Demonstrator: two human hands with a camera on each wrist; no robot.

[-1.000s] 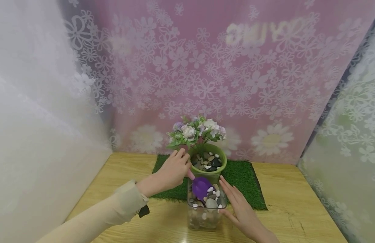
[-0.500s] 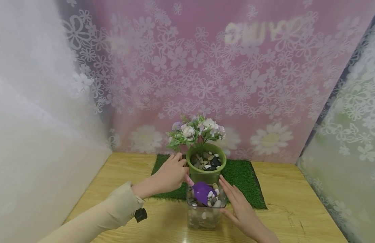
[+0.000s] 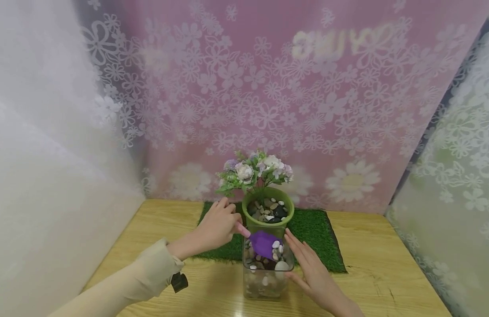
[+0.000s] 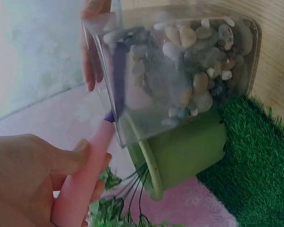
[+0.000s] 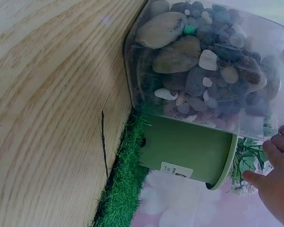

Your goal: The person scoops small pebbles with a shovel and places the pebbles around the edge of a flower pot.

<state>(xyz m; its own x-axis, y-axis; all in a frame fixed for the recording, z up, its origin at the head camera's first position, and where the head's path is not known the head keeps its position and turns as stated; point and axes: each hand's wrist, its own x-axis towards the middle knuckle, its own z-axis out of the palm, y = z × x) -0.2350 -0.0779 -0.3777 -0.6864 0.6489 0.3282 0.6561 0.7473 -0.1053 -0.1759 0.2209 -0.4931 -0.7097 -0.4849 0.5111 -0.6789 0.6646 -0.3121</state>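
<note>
My left hand grips the pink handle of a small purple shovel. The shovel's blade is inside a clear plastic container of mixed stones, with several white and grey pebbles at its right edge. In the left wrist view the fingers curl round the handle, and the blade shows through the container's wall. My right hand rests along the container's right side, fingers fairly straight. Right behind the container stands a green pot with stones and artificial flowers.
The pot stands on a green artificial grass mat on a wooden table. A pink floral curtain hangs behind the table. Pale sheets close off both sides.
The shovel's blade has tilted flatter and risen a little among the stones, now bearing pebbles. My left hand has shifted slightly left. The right hand stays at the container.
</note>
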